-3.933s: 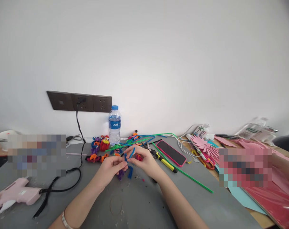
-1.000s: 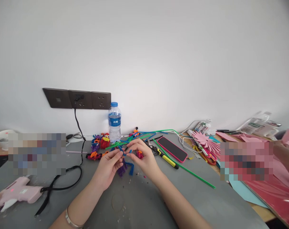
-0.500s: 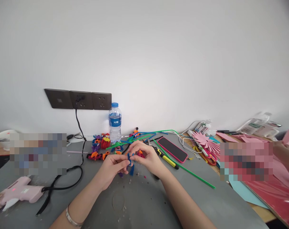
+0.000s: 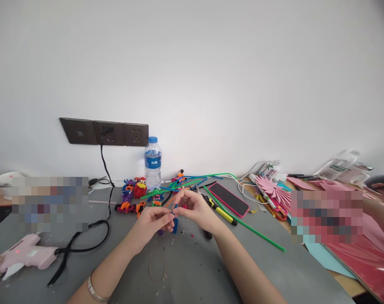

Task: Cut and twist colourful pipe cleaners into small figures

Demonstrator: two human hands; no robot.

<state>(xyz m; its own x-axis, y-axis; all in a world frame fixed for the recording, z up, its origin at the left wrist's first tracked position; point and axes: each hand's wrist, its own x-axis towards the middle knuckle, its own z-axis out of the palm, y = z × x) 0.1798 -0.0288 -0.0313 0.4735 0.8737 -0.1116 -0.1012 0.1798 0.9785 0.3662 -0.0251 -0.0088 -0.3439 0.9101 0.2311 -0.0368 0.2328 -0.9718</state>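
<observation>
Over the middle of the grey table, my left hand (image 4: 152, 223) and my right hand (image 4: 195, 213) meet fingertip to fingertip. Both are closed in a pinch on a short blue pipe cleaner (image 4: 175, 225). Its lower end hangs below the fingers, and the part between the fingertips is mostly covered. Just behind my hands lie green pipe cleaners (image 4: 245, 226) and several small pipe-cleaner figures, among them a red one (image 4: 140, 188) and a purple one (image 4: 128, 190).
A water bottle (image 4: 153, 164) stands by the wall. Right of my hands are yellow-and-black pliers (image 4: 223, 214) and a pink-cased phone (image 4: 229, 198). A pink glue gun (image 4: 27, 257) with a black cord lies left. Another person's hand (image 4: 380, 215) is over pink paper at the right.
My fingertips have shifted slightly on the blue pipe cleaner, and less of it shows between them. The other person's hand at the right has moved down.
</observation>
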